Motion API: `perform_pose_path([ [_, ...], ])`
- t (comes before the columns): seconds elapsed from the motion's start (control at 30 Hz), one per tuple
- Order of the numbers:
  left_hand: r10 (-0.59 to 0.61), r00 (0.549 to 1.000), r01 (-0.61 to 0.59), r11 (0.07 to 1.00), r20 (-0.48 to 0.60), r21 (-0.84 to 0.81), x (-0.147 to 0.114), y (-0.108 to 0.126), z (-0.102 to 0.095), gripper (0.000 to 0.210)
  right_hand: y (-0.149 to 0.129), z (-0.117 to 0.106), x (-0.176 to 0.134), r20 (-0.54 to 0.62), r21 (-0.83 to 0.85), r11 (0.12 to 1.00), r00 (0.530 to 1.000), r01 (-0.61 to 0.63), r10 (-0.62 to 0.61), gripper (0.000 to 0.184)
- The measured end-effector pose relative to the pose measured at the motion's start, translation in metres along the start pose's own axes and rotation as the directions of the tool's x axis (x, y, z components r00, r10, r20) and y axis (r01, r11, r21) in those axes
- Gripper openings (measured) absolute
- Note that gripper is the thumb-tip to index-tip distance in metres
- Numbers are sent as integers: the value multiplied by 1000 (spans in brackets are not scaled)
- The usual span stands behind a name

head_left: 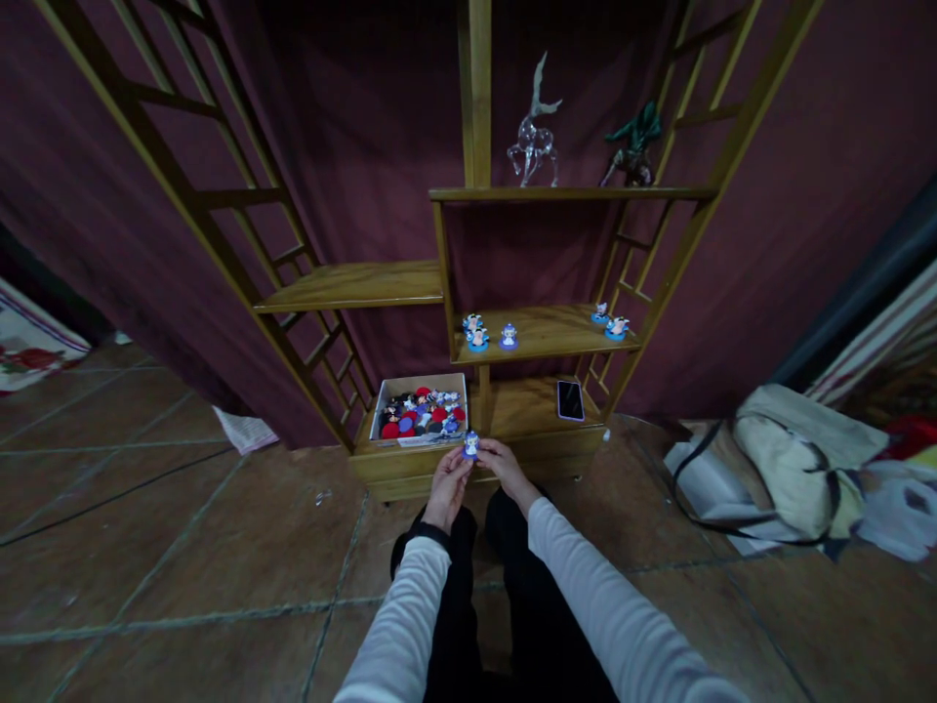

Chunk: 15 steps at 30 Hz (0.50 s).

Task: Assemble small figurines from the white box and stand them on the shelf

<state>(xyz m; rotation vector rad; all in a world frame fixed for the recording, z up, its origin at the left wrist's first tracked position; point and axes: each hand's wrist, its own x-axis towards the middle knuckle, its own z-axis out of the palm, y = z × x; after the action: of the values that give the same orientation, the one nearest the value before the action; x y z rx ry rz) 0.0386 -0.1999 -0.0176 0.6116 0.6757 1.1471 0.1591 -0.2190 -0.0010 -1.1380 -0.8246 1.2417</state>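
Observation:
Between my two hands, a small purple and white figurine (pixel 471 446) is held upright in front of the lower shelf. My left hand (pixel 448 480) pinches it from the left, and my right hand (pixel 504 463) has its fingers closed at the right side. Just beyond my left hand is an open cardboard box (pixel 421 382) full of small figurines with red, purple and dark round bases. A similar purple figurine (pixel 509 337) stands on the middle shelf (pixel 552 327). Blue-based figurines (pixel 477 338) stand left of it, and others (pixel 617 328) stand at the shelf's right end.
A phone (pixel 569 400) lies on the lower shelf (pixel 512 405). Higher up stand a clear deer ornament (pixel 534 142) and a dark green figure (pixel 635 144). A left side shelf (pixel 358 285) juts above the box. Bags (pixel 787 459) lie on the floor at right; a cable crosses it at left.

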Motion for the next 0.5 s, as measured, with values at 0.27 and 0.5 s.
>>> perform_pose_path([
  [0.27,-33,998,28,995,-51,-99,0,5,0,27,-2,4,1,12,41,999,1000,-15,14,43],
  [0.5,-80,996,74,988,-39,-136,4,5,1,22,2,4,8,5,-8,1000,1000,-27,27,43],
])
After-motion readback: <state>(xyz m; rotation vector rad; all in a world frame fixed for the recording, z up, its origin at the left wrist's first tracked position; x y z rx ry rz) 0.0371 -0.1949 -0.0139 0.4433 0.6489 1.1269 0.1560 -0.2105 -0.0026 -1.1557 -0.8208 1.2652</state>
